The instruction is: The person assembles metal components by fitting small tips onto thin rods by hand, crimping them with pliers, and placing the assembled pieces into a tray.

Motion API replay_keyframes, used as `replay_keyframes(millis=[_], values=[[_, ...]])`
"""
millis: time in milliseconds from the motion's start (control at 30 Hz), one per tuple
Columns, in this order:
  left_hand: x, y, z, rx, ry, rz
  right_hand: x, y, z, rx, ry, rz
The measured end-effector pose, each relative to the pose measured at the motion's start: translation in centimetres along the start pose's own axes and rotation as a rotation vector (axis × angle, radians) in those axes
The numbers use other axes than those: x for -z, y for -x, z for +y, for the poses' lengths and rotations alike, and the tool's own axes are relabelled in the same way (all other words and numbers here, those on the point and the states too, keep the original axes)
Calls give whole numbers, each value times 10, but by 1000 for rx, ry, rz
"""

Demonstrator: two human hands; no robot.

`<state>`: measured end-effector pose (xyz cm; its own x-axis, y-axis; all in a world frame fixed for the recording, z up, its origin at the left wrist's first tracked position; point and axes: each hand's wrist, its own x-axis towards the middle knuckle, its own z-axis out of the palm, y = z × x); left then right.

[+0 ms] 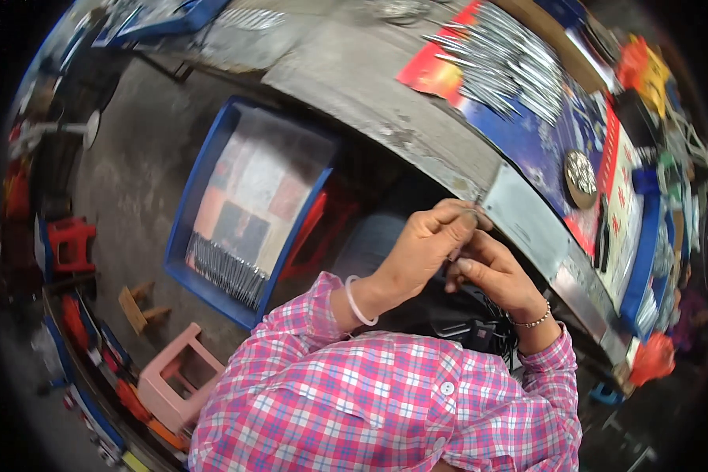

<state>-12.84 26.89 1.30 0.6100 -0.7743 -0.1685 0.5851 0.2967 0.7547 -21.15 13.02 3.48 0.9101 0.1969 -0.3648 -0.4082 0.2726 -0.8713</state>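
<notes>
My left hand [425, 244], with a white bangle at its wrist, is closed in a pinch at the front edge of the workbench [354, 102]. Just below and to its right, my right hand [499, 275] has its fingers curled and thumb bent in, almost touching the left. A small dark thing shows at the left fingertips, too blurred and covered to name. Beyond the hands, a metal plate [519, 208] lies along the bench edge. Farther back, a heap of thin silvery metal rods [503, 63] rests on a red and blue printed sheet [511, 138].
A round dish of small shiny parts [580, 173] sits at the bench's right. Left of me stands a blue bin [177, 228] with dark rods [228, 267] lined up inside. A pink stool [161, 377], a red stool [72, 244] and a small wooden stool [134, 309] stand around.
</notes>
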Motion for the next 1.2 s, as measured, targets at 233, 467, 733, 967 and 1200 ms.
replay_keyframes(millis=[233,467,733,967,1200], values=[[37,11,1,-386,-278,323,-21,-35,-13,-100,-115,5],[92,57,18,-949,-1517,128,-35,-75,-1,-423,-10,-122],[166,117,37,-645,-1372,210,-82,-133,14,-494,79,-351],[266,204,55,-341,-1452,893,-66,-135,10,-365,335,-285],[273,237,24,-57,-1561,942,-38,-104,5,-286,470,-208]])
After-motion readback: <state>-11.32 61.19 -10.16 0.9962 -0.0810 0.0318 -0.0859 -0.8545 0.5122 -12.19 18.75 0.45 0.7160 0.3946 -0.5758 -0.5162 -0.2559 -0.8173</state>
